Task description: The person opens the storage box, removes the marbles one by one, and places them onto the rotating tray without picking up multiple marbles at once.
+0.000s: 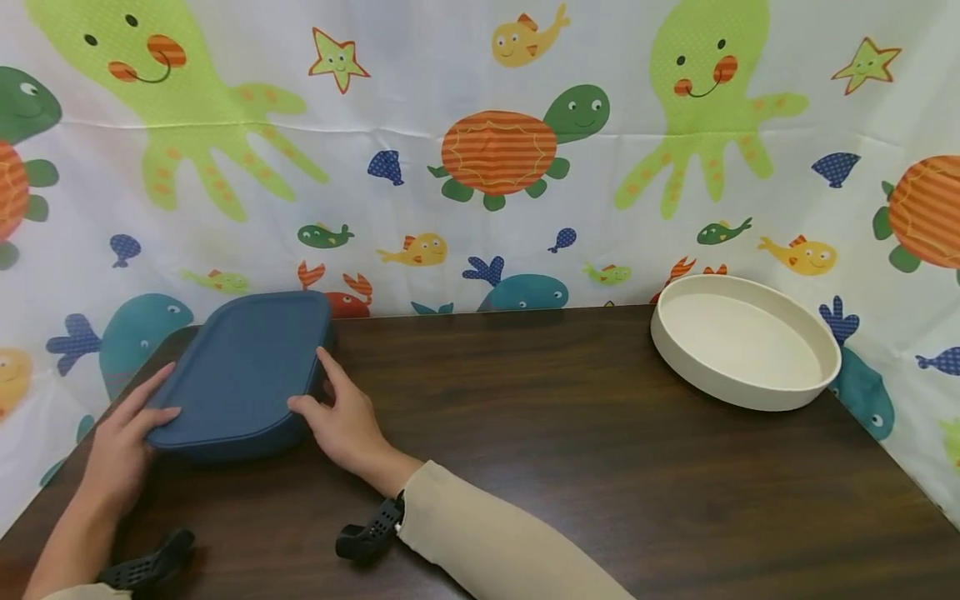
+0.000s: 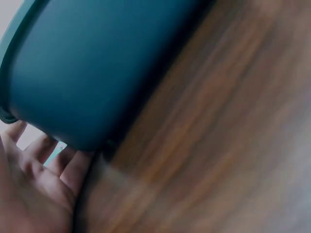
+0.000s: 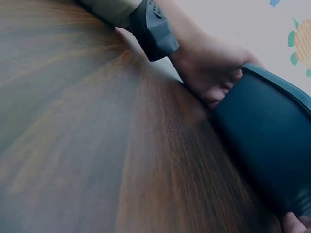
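Observation:
A dark blue lidded storage box [image 1: 243, 367] with rounded corners is at the left end of the table, close to the printed cloth. My left hand [image 1: 123, 446] grips its left side, thumb over the lid's edge. On the opposite side my right hand [image 1: 348, 425] holds the box, its thumb at the lid rim. In the left wrist view, the left hand's fingers [image 2: 46, 162] reach along the box's lower wall [image 2: 97, 73]. The right wrist view shows the box's near wall [image 3: 267, 131], with the left hand [image 3: 214, 68] at its far end and a fingertip at the lower corner.
A round cream tray [image 1: 742, 342] with a low rim sits at the back right of the dark wooden table [image 1: 510, 450]. Behind the table hangs a white cloth [image 1: 420, 92] printed with sea animals. Black straps [image 1: 371, 529] are on both wrists.

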`<state>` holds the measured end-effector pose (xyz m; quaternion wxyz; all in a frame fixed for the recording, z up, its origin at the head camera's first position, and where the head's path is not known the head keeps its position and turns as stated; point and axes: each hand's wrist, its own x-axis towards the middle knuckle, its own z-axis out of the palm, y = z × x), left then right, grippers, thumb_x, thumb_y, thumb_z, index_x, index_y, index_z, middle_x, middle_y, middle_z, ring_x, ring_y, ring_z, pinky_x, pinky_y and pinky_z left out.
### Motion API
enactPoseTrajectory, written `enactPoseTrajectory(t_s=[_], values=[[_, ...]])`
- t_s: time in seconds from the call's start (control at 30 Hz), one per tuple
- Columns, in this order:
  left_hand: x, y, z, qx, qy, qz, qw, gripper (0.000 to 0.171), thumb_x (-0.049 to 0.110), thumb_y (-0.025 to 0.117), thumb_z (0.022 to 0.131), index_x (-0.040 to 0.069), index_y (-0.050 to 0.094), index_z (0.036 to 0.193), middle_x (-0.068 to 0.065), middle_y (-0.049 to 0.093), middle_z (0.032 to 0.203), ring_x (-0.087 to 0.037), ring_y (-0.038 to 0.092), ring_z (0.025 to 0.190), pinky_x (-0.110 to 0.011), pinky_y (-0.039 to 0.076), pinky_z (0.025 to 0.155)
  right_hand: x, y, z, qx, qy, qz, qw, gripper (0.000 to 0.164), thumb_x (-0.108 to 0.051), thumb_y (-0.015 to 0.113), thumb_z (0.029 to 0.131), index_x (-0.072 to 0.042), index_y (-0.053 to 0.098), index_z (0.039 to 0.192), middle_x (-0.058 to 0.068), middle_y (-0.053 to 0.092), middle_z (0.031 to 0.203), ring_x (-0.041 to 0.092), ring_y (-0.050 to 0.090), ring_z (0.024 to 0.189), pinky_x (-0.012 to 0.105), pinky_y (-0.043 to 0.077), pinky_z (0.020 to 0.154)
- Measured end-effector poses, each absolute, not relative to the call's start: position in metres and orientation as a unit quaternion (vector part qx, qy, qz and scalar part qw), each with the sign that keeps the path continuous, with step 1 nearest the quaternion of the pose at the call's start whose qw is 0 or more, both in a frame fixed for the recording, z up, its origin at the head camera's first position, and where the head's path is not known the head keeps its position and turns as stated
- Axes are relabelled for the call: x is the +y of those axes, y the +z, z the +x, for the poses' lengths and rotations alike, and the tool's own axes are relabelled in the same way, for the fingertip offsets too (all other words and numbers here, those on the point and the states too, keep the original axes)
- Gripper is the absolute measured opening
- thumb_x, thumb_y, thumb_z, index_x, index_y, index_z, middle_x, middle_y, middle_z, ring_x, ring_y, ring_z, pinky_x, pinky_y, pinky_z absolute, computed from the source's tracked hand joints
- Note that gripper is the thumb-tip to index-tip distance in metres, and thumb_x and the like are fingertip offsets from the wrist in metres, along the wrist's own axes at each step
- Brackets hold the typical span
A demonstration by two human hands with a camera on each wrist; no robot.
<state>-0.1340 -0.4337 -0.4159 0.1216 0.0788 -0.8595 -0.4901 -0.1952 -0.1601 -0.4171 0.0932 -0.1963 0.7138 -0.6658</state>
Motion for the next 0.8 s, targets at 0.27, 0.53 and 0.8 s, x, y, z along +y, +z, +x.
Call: enactPoseTrajectory(t_s=[0.27,0.53,0.8], values=[[-0.415,-0.417,-0.132,-0.865,-0.467,0.089,0.159,0.054,0.022,0.045,0.106,0.035,0.033,0.158,0.026,0.044,0.143,0.023,0.045,0.105,0.0,0.041,0.076,-0.142,-0.416,-0.189,0.723,-0.657,-0.195,0.091,0.065,-0.041,0.061,0.096,-0.053,0.031,0.152,-0.019,0.034,0.161,0.013,0.046,0.144,0.029,0.049,0.107],[-0.389,-0.418,-0.14,-0.877,-0.446,0.085,0.157,0.053,0.026,0.041,0.107,0.036,0.032,0.158,-0.008,0.039,0.161,0.016,0.041,0.12,0.001,0.034,0.08,-0.119,-0.417,-0.19,0.723,-0.662,-0.178,0.086,0.065,-0.038,0.061,0.095,-0.051,0.033,0.152,-0.016,0.036,0.16,0.017,0.047,0.144,0.031,0.05,0.106],[-0.36,-0.415,-0.147,-0.877,-0.447,0.054,0.17,0.051,0.023,0.042,0.107,0.029,0.037,0.157,-0.025,0.045,0.154,0.02,0.044,0.111,0.0,0.036,0.079,-0.09,-0.418,-0.188,0.72,-0.668,-0.169,0.085,0.065,-0.036,0.06,0.095,-0.049,0.033,0.153,-0.012,0.037,0.162,0.02,0.045,0.146,0.032,0.054,0.098]])
